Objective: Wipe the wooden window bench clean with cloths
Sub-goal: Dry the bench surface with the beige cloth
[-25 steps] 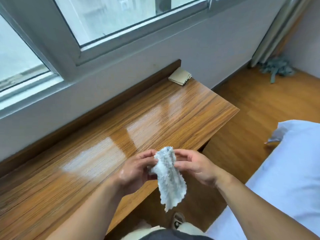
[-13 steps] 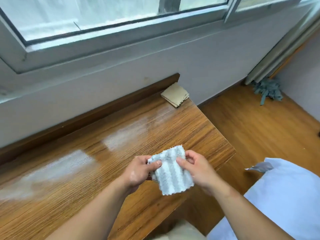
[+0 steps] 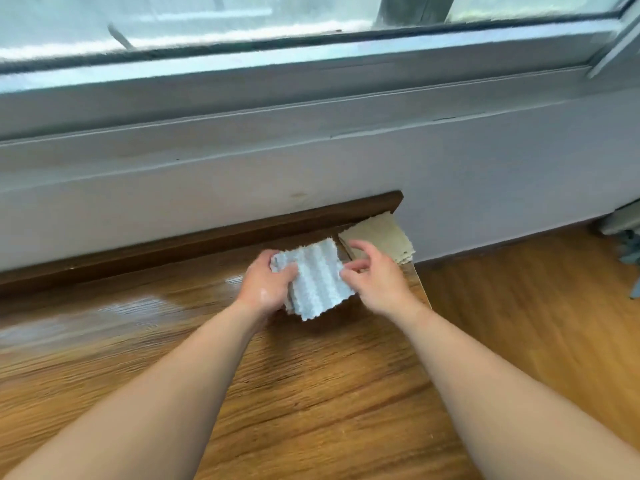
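Note:
A folded grey-white striped cloth [image 3: 317, 280] is held just above the far right part of the wooden window bench [image 3: 311, 382]. My left hand [image 3: 266, 285] grips its left edge. My right hand [image 3: 375, 277] pinches its right edge with thumb and forefinger, the other fingers spread. A folded beige cloth [image 3: 384, 237] lies in the bench's far right corner, just behind my right hand. Wet shiny patches show on the bench top to the left.
A dark wooden back rail [image 3: 207, 237] runs along the white wall under the window [image 3: 311, 46]. The bench's right edge [image 3: 420, 282] drops to the wooden floor [image 3: 526, 317]. A grey-blue rag [image 3: 632, 251] lies at the far right.
Both hands have carried the striped cloth forward to the bench's far right corner, near the beige cloth. The cloth, first hanging loose, is now folded flat.

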`<state>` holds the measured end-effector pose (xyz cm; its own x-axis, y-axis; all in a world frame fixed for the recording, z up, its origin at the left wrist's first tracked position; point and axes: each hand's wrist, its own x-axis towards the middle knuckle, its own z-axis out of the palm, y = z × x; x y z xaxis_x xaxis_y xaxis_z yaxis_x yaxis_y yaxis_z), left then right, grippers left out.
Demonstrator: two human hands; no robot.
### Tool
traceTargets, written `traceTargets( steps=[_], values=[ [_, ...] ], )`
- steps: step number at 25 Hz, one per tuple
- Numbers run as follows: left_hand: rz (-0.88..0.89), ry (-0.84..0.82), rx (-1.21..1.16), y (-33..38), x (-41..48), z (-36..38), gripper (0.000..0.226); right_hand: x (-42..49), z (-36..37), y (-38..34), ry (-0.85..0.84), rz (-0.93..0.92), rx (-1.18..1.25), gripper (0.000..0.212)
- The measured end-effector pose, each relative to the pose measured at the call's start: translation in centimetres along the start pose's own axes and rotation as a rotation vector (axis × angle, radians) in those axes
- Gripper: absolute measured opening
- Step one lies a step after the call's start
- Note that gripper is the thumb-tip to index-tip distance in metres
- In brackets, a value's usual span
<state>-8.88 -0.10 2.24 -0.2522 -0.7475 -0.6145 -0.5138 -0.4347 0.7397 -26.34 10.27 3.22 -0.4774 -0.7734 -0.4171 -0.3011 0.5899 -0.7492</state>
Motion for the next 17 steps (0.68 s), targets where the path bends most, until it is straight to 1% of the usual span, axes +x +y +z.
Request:
traceTargets(
  steps=[2,3,4,5,6,7,9,11,13,15,17],
  values=[
    [0.051,0.136,0.391,0.0,1.8,1.0,0.062,4.1,-2.1,2.1,0.107,-0.084,-0.372,0.045],
    [0.118,0.191,0.594,-0.3,1.8,1.8,0.068,5.6,-3.1,3.3,0.139,-0.148,-0.521,0.045],
    [0.227,0.214,0.75,-1.1,1.5,2.7,0.067,6.7,-3.6,4.7,0.122,-0.216,-0.637,0.048],
    [0.335,0.169,0.866,-1.8,1.0,3.8,0.065,7.4,-4.0,5.6,0.067,-0.276,-0.72,0.052],
    [0.404,0.09,0.965,-2.5,0.9,4.9,0.065,8.1,-3.8,6.6,0.009,-0.32,-0.778,0.056],
    [0.422,0.017,1.046,-3.2,0.8,5.7,0.066,8.1,-3.3,7.1,-0.03,-0.342,-0.818,0.059],
    [0.359,-0.039,1.156,-4.0,2.4,7.6,0.068,8.0,-2.0,9.2,-0.049,-0.374,-0.857,0.062],
    [0.345,-0.06,1.199,-3.7,3.6,7.1,0.069,4.6,-0.8,11.0,-0.042,-0.414,-0.885,0.063],
    [0.35,-0.08,1.248,-3.0,4.6,6.7,0.07,0.1,-0.3,13.3,-0.083,-0.435,-0.904,0.066],
    [0.354,-0.06,1.274,-2.7,4.6,6.9,0.072,-4.0,-0.2,15.1,-0.101,-0.454,-0.935,0.066],
    [0.379,-0.019,1.272,-2.7,4.1,7.4,0.074,-4.4,-0.6,15.2,-0.177,-0.474,-0.959,0.065]
  ],
)
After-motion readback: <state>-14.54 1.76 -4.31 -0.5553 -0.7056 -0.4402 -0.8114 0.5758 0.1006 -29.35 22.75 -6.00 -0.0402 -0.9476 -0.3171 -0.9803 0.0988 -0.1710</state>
